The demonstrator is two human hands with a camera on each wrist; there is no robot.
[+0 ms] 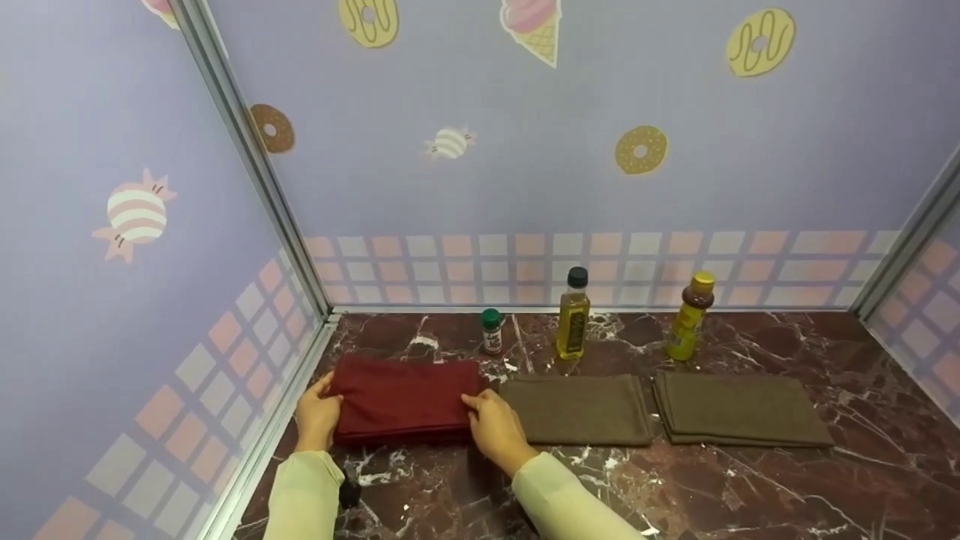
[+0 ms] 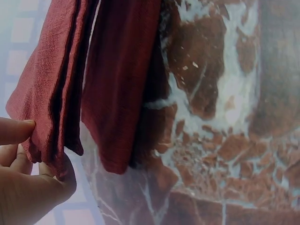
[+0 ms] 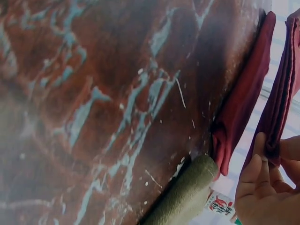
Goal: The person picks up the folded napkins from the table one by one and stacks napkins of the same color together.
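A folded dark red cloth (image 1: 401, 401) lies at the left of the marble counter (image 1: 675, 487). My left hand (image 1: 319, 416) pinches the upper layers at its left edge; the left wrist view shows thumb and fingers (image 2: 18, 133) nipping the red cloth (image 2: 56, 93), with another red layer (image 2: 119, 84) lying below on the counter. My right hand (image 1: 491, 424) pinches the upper layers at the right edge; in the right wrist view its fingertips (image 3: 258, 159) clamp the lifted red folds (image 3: 281, 103) above a lower red layer (image 3: 243, 103).
Two folded olive-brown cloths (image 1: 577, 409) (image 1: 739, 409) lie in a row to the right of the red one. Behind stand a small green-capped jar (image 1: 491, 331), an oil bottle (image 1: 574, 315) and a yellow bottle (image 1: 690, 319). Walls close the left, back and right.
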